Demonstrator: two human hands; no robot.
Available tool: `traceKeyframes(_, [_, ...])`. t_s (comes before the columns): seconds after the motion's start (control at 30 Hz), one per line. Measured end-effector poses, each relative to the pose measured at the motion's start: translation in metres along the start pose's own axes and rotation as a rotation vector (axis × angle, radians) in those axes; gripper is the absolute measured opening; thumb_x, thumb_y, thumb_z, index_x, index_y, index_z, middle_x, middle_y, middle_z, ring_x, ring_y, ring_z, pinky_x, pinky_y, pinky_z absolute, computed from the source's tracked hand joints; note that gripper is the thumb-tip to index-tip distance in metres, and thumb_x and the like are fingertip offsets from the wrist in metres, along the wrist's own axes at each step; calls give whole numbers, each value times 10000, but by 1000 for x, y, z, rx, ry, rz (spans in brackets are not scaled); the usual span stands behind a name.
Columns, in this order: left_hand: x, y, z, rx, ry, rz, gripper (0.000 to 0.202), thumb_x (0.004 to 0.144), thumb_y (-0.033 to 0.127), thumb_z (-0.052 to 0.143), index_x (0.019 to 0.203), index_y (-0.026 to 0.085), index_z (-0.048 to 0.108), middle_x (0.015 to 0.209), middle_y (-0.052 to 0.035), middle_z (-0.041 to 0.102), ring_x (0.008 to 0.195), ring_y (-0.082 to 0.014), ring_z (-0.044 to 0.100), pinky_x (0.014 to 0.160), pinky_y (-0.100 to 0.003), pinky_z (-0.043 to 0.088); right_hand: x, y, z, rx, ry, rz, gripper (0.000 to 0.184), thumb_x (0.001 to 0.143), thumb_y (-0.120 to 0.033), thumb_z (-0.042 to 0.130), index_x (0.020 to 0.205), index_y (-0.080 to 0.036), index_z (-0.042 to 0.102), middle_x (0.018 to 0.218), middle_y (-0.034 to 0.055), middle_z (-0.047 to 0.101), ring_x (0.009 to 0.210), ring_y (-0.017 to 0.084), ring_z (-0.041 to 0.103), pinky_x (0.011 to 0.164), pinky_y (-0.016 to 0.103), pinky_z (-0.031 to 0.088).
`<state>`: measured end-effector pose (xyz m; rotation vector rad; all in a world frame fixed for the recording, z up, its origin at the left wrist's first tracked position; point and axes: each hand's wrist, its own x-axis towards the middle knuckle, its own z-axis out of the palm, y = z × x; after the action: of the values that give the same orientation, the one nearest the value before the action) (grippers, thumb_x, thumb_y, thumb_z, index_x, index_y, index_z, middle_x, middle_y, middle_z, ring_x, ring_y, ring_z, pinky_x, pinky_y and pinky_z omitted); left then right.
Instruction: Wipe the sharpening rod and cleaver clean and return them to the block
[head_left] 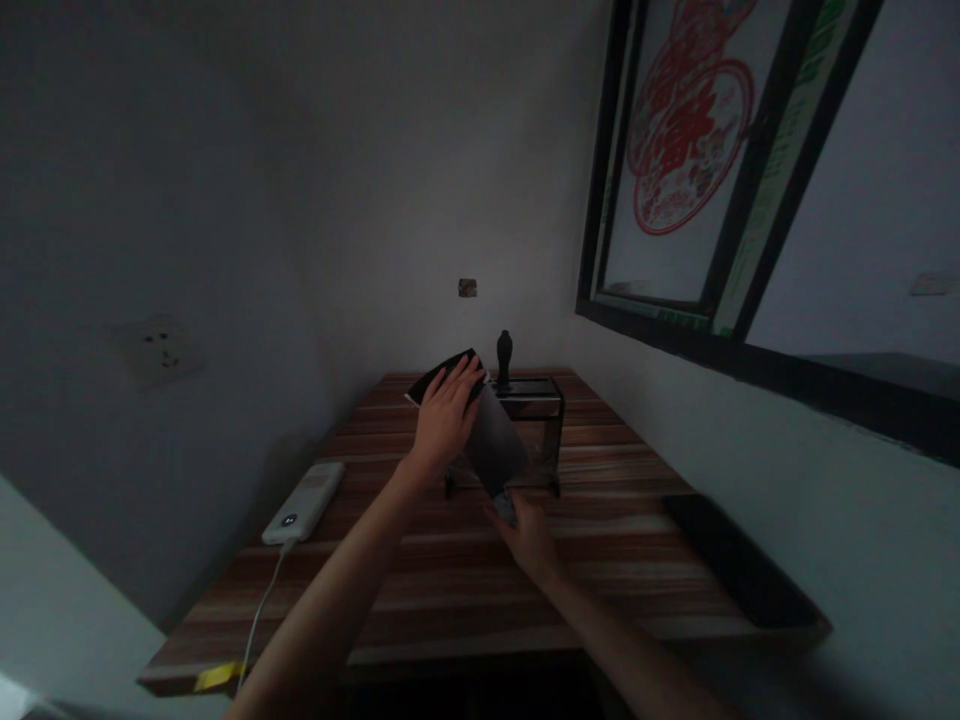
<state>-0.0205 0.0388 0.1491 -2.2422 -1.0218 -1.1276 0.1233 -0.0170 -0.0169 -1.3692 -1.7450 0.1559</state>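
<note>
A cleaver with a broad grey blade point(495, 440) slants across the middle of the view, above the wooden table. My right hand point(531, 540) is closed around its pale handle point(504, 506) at the near end. At the blade's far end, my left hand point(448, 410) presses a black cloth-like piece point(429, 382) with a light edge, its fingers laid long over it. Just behind the blade stands a black-framed knife rack point(553, 400), partly hidden. A black knife handle point(504, 358) sticks up from its top.
On the striped wooden table point(630, 545), a white power bank point(304, 503) with a cable lies at left. A black phone-like slab point(739, 555) lies at right. Yellow tape point(217, 677) marks the front left edge. Walls close in the table; a framed window point(675, 150) is at right.
</note>
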Motion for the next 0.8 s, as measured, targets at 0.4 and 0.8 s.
traceKeyframes(0.4, [-13, 15, 3, 68, 1, 11, 430, 888, 182, 373, 1317, 188, 353, 1417, -61, 358, 1338, -176, 253, 1102, -430, 211, -1, -1, -2, 28, -33, -6, 363, 837, -419, 494, 1007, -117, 604, 761, 102, 683, 678, 223, 639, 579, 261, 427])
traceKeyframes(0.8, [-69, 59, 36, -13, -207, 192, 436, 869, 192, 408, 1304, 180, 384, 1403, -42, 383, 1332, -155, 269, 1099, -390, 234, 0, 5, 0, 165, -56, 24, 235, 716, -159, 564, 939, -130, 634, 833, 117, 698, 810, 253, 648, 682, 309, 480])
